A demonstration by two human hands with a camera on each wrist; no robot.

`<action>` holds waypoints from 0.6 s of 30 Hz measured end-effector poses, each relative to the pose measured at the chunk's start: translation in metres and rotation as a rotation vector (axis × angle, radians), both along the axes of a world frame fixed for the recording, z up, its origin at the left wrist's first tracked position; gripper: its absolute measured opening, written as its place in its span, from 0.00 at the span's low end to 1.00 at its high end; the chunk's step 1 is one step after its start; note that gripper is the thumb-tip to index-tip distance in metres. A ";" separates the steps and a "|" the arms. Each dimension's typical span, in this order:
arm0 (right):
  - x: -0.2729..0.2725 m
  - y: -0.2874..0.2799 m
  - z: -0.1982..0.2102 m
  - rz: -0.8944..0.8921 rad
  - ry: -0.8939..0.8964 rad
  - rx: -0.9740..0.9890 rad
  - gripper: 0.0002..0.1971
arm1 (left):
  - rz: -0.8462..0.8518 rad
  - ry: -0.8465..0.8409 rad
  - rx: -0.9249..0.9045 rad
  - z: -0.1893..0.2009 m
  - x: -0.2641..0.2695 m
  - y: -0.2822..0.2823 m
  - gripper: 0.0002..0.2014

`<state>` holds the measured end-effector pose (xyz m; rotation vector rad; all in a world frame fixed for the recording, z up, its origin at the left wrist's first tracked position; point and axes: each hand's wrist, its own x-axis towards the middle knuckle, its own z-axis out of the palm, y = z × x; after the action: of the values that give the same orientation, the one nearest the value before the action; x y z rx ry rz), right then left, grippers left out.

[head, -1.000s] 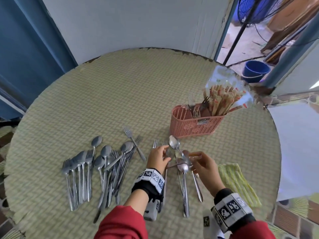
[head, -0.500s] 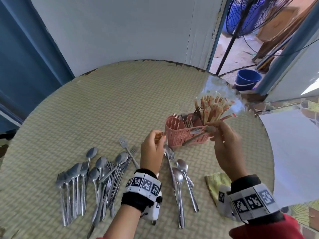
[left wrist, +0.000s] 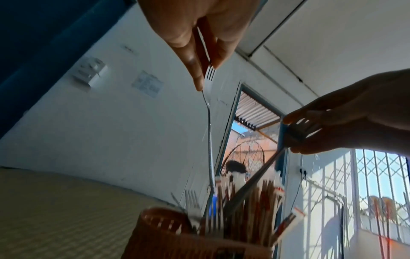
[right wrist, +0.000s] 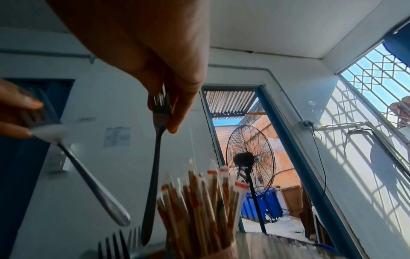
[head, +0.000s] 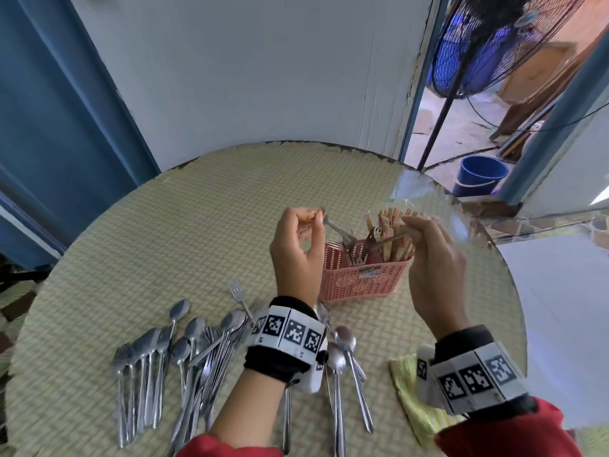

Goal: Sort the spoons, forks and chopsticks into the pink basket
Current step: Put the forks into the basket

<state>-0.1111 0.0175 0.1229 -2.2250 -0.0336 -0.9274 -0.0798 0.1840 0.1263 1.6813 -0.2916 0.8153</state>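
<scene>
The pink basket (head: 362, 285) stands right of the table's middle, holding wrapped chopsticks (head: 392, 232) and several forks (head: 352, 253). My left hand (head: 314, 219) pinches a fork (left wrist: 210, 140) by its tines, handle slanting down into the basket (left wrist: 177, 236). My right hand (head: 410, 225) pinches a second fork (right wrist: 154, 166) the same way, handle down beside the chopsticks (right wrist: 199, 201). A heap of spoons and forks (head: 184, 351) lies at the front left. Three spoons (head: 342, 354) lie between my wrists.
A yellow-green cloth (head: 412, 397) lies near the table's front right edge. The round woven table (head: 197, 225) ends close behind the basket. Beyond it, a standing fan (head: 487, 44) and a blue bucket (head: 481, 174) stand in the doorway.
Both hands rose from the cutlery on the table, each with a fork, and moved forward over the basket. The fork handles now point down into it.
</scene>
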 end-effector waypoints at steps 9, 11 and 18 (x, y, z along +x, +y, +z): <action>0.008 0.000 -0.032 0.227 0.337 -0.039 0.18 | -0.154 0.331 0.109 -0.039 0.007 -0.019 0.06; 0.009 0.000 -0.033 0.259 0.374 -0.024 0.20 | -0.197 0.401 0.118 -0.040 0.005 -0.018 0.09; 0.006 0.021 -0.030 0.221 0.089 -0.039 0.12 | -0.140 0.458 0.106 -0.038 -0.004 0.010 0.08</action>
<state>-0.1051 0.0385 0.0924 -2.2417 -0.2531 -0.7124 -0.0843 0.1937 0.0882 1.8689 -0.1334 0.3003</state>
